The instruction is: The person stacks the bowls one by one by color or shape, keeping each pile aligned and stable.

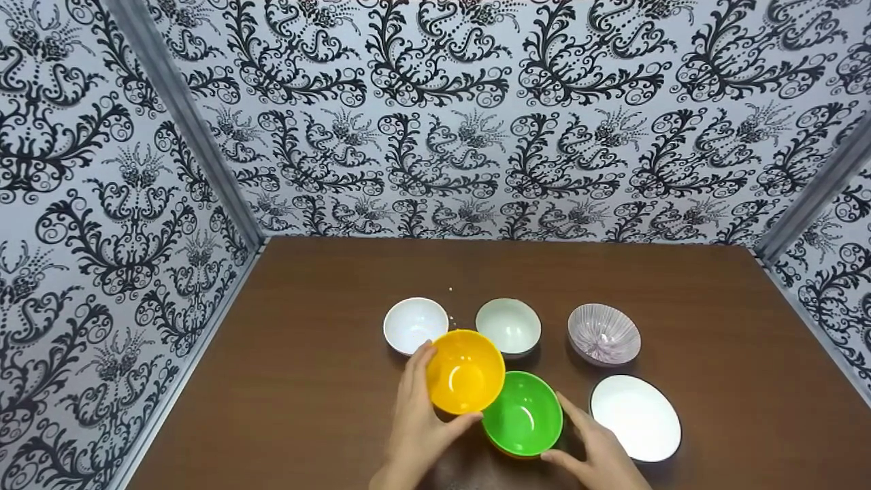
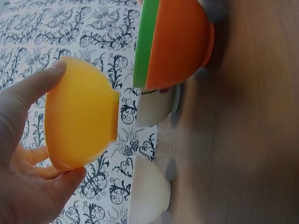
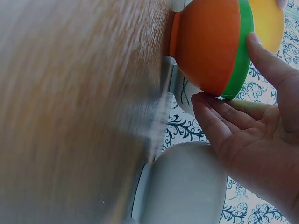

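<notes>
Papered walls, white with black scrollwork, surround a brown table.

Head view. We list one yellow bowl, raised, pinched between the thumb and fingers of the left hand. At its 4 o'clock, we record one green bowl, seated in an orange bowl; the right hand grips its side from 4 o'clock. Around the green bowl: a white bowl at 10, a pale green bowl at 12, a striped purplish bowl between 1 and 2, and a white oval bowl at 3.

Left wrist view. We note the left thumb and fingertips on opposite sides of the yellow bowl, clear of the table. The orange bowl, green rim showing, stands apart at 2 o'clock.

Right wrist view. We find the right thumb on the green rim and fingers against the underside; whether the orange foot touches the table, we cannot tell. The yellow bowl shows behind, at 2 o'clock; a greyish bowl lies at 6.
</notes>
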The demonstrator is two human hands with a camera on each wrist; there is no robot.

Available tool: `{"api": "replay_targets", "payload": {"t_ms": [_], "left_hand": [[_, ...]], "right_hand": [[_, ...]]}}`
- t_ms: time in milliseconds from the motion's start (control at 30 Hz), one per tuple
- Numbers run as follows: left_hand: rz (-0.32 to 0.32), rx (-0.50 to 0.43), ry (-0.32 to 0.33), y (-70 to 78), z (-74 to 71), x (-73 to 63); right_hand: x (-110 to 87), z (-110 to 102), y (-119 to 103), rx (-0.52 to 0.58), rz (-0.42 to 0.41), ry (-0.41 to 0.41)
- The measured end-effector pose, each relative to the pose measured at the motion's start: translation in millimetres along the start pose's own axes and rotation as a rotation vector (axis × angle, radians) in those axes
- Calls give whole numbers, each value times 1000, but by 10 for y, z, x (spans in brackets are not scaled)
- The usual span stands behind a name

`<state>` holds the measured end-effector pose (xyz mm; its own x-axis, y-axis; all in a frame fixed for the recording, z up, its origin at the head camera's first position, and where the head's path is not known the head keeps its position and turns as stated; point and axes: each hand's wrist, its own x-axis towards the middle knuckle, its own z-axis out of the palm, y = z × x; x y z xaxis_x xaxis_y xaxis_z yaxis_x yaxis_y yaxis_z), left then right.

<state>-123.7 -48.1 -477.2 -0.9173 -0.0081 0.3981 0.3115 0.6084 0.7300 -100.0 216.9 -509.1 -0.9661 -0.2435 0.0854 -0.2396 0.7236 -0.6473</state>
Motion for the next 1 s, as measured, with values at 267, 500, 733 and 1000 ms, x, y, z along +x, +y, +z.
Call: {"api": "replay_targets", "payload": {"t_ms": [267, 500, 733, 1000], "left_hand": [[85, -9, 10, 52, 100, -37], [98, -37, -40, 102, 171, -64], [111, -50, -77, 140, 238, -78], [90, -61, -149, 174, 324, -95]], "right_hand": [[-7, 20, 2, -4, -8, 22], [-6, 24, 2, -1, -10, 30], [-7, 25, 5, -11, -31, 42], [9, -26, -5, 49, 34, -55]]}}
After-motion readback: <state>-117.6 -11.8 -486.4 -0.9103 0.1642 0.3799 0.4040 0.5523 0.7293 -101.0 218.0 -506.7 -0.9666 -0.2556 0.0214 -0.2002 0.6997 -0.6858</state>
